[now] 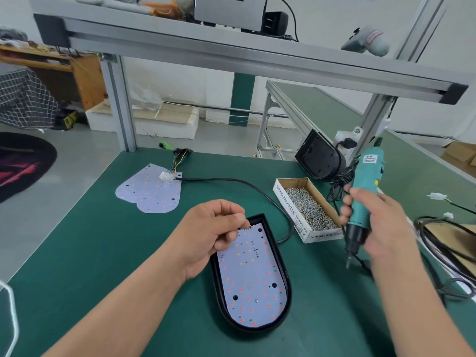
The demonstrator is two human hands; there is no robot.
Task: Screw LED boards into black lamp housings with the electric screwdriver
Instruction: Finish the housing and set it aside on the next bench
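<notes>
Gripping the electric screwdriver (368, 171): right hand (382, 220), fingers wrapped round it.
Left hand (208, 233): fingers pinched, contents unclear, over LED board (251, 279) in black housing (286, 279).

LED board (251, 279) seated in black housing (255, 332), teal screwdriver (364, 191) upright.
Housing flat on desk (103, 253); spare boards (149, 191) far left, overlapping; second housing (319, 161) tilted far right; bit down.
</notes>
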